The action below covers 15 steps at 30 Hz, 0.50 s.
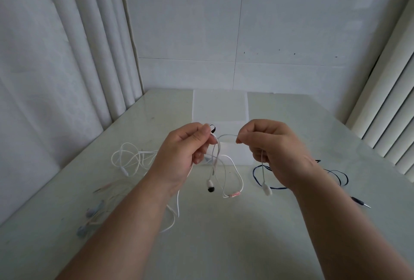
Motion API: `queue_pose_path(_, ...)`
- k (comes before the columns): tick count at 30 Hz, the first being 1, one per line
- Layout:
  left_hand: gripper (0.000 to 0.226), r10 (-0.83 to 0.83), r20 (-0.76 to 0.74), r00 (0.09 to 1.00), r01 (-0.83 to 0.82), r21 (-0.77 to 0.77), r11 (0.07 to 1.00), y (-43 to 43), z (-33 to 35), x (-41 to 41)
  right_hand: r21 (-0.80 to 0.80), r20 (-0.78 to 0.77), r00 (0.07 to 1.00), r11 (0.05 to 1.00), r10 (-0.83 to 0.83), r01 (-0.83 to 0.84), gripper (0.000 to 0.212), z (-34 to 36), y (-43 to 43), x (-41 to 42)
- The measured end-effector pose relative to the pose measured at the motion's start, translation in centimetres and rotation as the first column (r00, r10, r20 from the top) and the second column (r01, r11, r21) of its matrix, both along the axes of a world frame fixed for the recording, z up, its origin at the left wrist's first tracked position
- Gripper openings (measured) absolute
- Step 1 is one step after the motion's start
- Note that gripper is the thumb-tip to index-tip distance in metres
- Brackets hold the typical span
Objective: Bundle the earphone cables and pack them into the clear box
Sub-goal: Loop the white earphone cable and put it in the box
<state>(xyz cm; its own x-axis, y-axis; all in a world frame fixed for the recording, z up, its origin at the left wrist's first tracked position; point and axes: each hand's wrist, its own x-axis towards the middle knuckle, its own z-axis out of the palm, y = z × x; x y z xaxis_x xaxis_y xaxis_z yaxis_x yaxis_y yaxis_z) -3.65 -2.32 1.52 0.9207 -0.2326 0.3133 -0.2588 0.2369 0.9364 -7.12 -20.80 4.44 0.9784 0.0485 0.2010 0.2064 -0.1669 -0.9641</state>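
1. White earphone cable (226,135) spans left to right between the hands, above the table (224,241), earbuds (210,185) dangling.
2. Left hand (186,149) pinches one side, fingers curled; right hand (275,147) pinches the other.
3. Clear box (220,107) stands just beyond both hands, roughly equally near each.

Both hands raised over desk (224,246). Left hand (183,152) and right hand (275,149) each pinch white earphone cable (226,135), short span running between them. Black-tipped earbud (210,185) dangles below left hand, white earbud (267,190) below right. Clear box (220,109) behind hands. Loose white cable (130,158) on desk at left, dark blue cable (336,174) at right.
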Motion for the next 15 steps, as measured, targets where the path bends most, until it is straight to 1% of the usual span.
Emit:
queue_pose_path(3, 0.028, 0.032, 0.003, 0.999, -0.032, 0.043, 0.999, -0.1, 0.0, 0.0, -0.097, 0.023, 0.999, 0.995, 0.034, -0.032, 0.008, 0.3, 0.1, -0.3)
queue_pose_path(6, 0.019, 0.054, -0.014, 0.998, -0.053, 0.043, 0.998, 0.0, 0.0, 0.1, -0.155, 0.004, 0.999, 0.987, 0.035, -0.034, 0.009, 0.3, 0.1, -0.4)
queue_pose_path(8, 0.012, 0.07, -0.015, 0.997, -0.07, 0.029, 0.997, 0.1, 0.1, 0.1, -0.255, -0.02, 1.0, 0.967, 0.024, -0.028, 0.012, 0.2, -0.1, -0.4)
queue_pose_path(10, 0.011, 0.09, -0.002, 0.996, -0.09, 0.012, 0.996, 0.2, 0.1, 0.1, -0.409, -0.05, 0.999, 0.912, -0.015, -0.007, 0.016, 0.0, -0.5, 0.0)
queue_pose_path(12, 0.008, 0.115, 0.0, 0.993, -0.115, -0.019, 0.993, 0.2, 0.3, 0.0, -0.56, -0.054, 0.996, 0.828, -0.075, 0.032, 0.016, -0.5, -0.8, 0.4)
queue_pose_path(15, 0.006, 0.139, -0.011, 0.99, -0.14, -0.064, 0.988, 0.4, 0.3, 0.2, -0.698, -0.049, 0.99, 0.714, -0.129, 0.058, 0.014, -1.0, -1.0, 0.8)
